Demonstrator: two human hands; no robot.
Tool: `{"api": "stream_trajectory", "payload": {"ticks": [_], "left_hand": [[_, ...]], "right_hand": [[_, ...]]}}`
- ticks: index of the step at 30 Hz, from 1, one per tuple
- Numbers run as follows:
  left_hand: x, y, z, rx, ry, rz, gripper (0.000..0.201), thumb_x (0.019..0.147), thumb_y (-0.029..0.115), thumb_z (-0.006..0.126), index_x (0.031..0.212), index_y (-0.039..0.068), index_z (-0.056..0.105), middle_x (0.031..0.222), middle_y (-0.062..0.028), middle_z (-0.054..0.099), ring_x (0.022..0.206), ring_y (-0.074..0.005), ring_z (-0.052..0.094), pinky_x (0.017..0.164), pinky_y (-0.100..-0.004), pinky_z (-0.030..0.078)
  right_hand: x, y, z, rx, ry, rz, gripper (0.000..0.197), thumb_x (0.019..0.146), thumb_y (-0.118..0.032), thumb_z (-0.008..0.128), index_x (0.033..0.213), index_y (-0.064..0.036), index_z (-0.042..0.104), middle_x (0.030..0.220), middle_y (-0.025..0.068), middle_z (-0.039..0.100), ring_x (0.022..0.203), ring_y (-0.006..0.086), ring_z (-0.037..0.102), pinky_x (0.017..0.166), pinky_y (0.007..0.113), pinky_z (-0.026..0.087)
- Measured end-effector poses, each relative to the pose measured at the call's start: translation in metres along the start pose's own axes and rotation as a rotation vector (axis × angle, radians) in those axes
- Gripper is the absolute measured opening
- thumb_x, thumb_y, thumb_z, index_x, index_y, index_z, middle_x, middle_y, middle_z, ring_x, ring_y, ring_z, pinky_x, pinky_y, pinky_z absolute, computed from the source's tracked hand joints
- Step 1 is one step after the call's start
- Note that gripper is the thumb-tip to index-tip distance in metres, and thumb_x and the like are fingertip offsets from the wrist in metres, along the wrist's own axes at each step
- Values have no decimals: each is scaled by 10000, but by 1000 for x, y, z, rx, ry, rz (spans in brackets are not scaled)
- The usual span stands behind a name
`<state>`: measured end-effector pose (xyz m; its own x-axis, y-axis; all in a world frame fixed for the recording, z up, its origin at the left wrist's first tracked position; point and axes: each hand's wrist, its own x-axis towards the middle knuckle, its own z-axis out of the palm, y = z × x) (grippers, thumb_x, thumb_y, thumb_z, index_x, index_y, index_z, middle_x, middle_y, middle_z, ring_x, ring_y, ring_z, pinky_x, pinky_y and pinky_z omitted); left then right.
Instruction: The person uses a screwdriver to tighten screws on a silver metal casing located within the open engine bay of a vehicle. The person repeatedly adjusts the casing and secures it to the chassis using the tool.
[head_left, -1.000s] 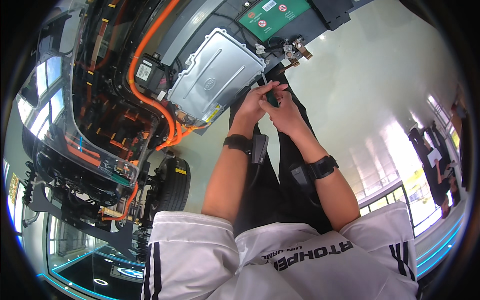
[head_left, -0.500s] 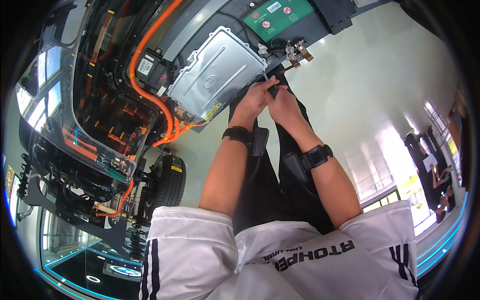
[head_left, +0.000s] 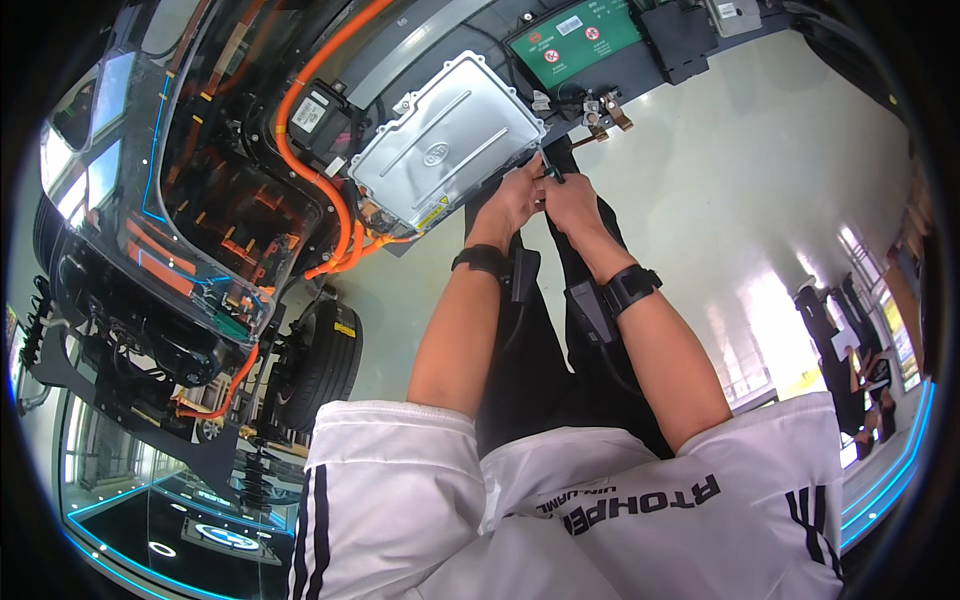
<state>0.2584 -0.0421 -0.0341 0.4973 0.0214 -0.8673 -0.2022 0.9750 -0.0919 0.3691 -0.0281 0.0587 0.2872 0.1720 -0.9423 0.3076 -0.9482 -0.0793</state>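
My left hand [head_left: 508,203] and my right hand [head_left: 572,203] are pressed together at the near right corner of a ribbed silver metal housing [head_left: 445,150] on a cutaway car chassis. Between the fingers of both hands stands a thin dark tool [head_left: 551,168], its tip at the housing's edge. Each wrist carries a black band. Which fingers actually pinch the tool is partly hidden.
Thick orange cables [head_left: 330,190] loop left of the housing. A green labelled battery [head_left: 575,38] and black boxes lie beyond it. A wheel [head_left: 325,360] and suspension stand at lower left. People stand at the far right [head_left: 850,350] on a glossy pale floor.
Both hands have moved from just below the housing up to its corner, and the dark tool now touches its edge.
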Motion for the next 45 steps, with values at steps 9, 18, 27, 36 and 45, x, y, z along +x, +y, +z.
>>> {"api": "stream_trajectory", "payload": {"ticks": [9, 18, 27, 36, 45], "left_hand": [[-101, -23, -28, 263, 359, 119, 360, 1010, 317, 459, 1206, 34, 567, 984, -93, 718, 792, -167, 661, 737, -311, 490], [-248, -20, -128, 254, 1135, 828, 179, 978, 147, 551, 1008, -27, 577, 769, -71, 649, 603, -113, 602, 550, -249, 463], [-340, 10, -182, 184, 1589, 1129, 256, 961, 95, 625, 1119, -51, 486, 822, -114, 637, 600, -134, 621, 544, -267, 515], [-330, 25, -191, 179, 1638, 1092, 231, 967, 144, 635, 1050, -42, 527, 716, -89, 625, 532, -129, 620, 490, -254, 490], [-319, 4, -125, 42, 1087, 1156, 147, 971, 114, 623, 948, -15, 556, 887, -127, 660, 749, -155, 658, 663, -258, 555]], "right_hand": [[-13, -13, 0, -612, 217, -211, 385, 919, -294, 551, 1062, 47, 659, 1051, 299, 674, 1008, 431, 663, 883, 495, 535], [19, 36, 5, -204, 161, -45, 424, 919, -409, 596, 991, -12, 730, 858, 223, 712, 789, 349, 711, 711, 433, 550], [11, 33, -5, 40, 25, -59, 329, 969, -328, 581, 825, -33, 610, 592, 11, 505, 402, 110, 439, 349, 280, 295], [8, 35, -5, 28, 36, -44, 332, 972, -342, 584, 886, -23, 626, 605, 11, 510, 404, 111, 439, 349, 281, 301], [-66, 37, -18, -168, -100, -256, 375, 944, -324, 640, 1103, 11, 697, 615, 21, 583, 504, 100, 520, 461, 279, 393]]}}
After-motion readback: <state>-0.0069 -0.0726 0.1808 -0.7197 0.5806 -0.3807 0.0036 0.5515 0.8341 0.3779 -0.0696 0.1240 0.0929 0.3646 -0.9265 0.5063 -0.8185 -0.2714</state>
